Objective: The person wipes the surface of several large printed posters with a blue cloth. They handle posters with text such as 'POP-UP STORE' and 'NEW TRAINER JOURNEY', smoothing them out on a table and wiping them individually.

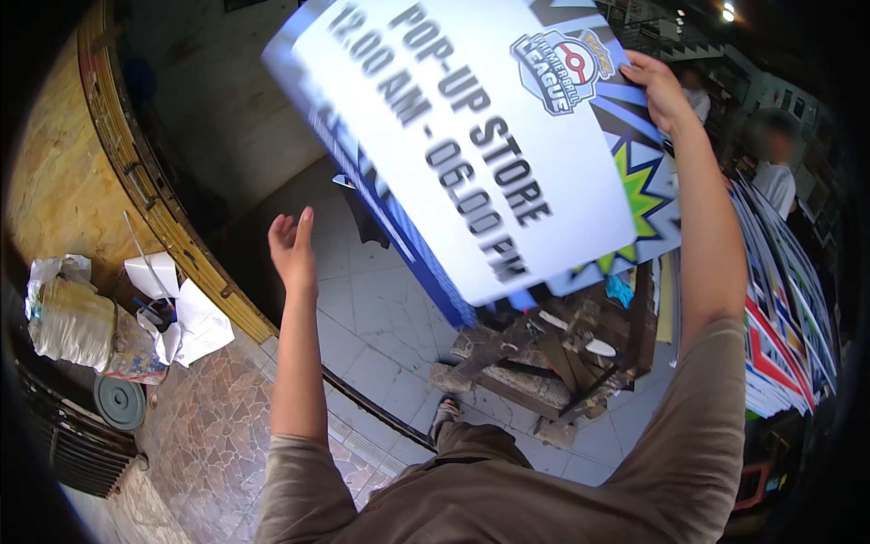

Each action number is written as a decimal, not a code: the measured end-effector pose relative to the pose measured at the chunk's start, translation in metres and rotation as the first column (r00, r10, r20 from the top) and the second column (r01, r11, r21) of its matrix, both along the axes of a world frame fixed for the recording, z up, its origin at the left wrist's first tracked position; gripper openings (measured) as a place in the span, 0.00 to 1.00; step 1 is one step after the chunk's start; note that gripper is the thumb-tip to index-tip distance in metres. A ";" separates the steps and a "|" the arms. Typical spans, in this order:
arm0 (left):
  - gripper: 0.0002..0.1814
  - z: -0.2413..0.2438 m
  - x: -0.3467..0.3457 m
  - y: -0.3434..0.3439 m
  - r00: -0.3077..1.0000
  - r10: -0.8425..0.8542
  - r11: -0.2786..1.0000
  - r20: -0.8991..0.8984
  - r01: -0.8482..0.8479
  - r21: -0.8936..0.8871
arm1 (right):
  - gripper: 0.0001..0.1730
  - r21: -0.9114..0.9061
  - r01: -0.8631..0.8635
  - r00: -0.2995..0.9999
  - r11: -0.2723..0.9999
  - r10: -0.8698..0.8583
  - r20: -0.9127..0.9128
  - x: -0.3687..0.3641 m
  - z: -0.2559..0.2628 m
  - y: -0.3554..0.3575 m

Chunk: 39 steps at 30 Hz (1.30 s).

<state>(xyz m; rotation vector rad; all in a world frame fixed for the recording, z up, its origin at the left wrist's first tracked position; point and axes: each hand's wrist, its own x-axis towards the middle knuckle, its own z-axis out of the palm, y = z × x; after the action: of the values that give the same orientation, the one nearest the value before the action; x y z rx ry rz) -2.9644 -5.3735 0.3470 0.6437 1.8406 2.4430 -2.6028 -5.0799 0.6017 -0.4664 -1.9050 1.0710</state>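
Observation:
A large printed sign board (435, 136) with bold lettering, a league logo and a blue, green and white border tilts across the upper middle of the view. My right hand (656, 88) grips its upper right edge, fingers partly hidden by the board. To the left of the board, my left hand (293, 248) is raised over the tiled floor with its fingers and thumb apart, holding nothing. Below the board's lower end stands a worn wooden stand (578, 340) with tools and a light blue cloth (619, 291) on it.
Many printed boards (788, 313) are stacked on edge at the right. Two people (775, 177) are in the dim room behind. A metal door track (170, 224) curves along the left, with a filled plastic bag (71, 319), white paper (204, 326) and a round green lid (119, 401) beyond.

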 end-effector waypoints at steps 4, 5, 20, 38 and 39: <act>0.28 0.018 -0.020 0.047 0.837 -0.453 0.882 0.307 0.371 0.289 | 0.22 0.200 -0.253 0.937 0.947 0.188 0.294 -0.080 0.039 0.063; 0.27 0.016 -0.026 0.059 0.723 -0.646 0.720 0.245 0.470 0.511 | 0.25 0.257 -0.288 0.929 0.923 0.204 0.310 -0.093 0.047 0.080; 0.18 0.102 -0.127 0.229 0.705 -0.633 0.669 0.319 0.293 0.683 | 0.43 -0.003 0.664 0.699 0.748 -0.619 0.358 -0.109 -0.091 0.124; 0.17 -0.101 -0.273 0.230 0.811 -0.409 0.767 0.419 0.554 -0.323 | 0.27 -0.230 0.874 0.479 0.428 -0.674 0.562 -0.040 -0.313 0.046; 0.14 -0.095 -0.267 0.231 0.862 -0.380 0.764 0.335 0.496 -0.412 | 0.28 -0.211 0.880 0.464 0.425 -0.674 0.576 -0.040 -0.316 0.045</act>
<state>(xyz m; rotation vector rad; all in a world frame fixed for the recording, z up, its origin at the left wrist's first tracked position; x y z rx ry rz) -3.2311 -5.1421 0.2521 0.6262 1.8349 1.5920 -2.6425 -5.0352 0.2861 -1.8473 -1.3460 0.7659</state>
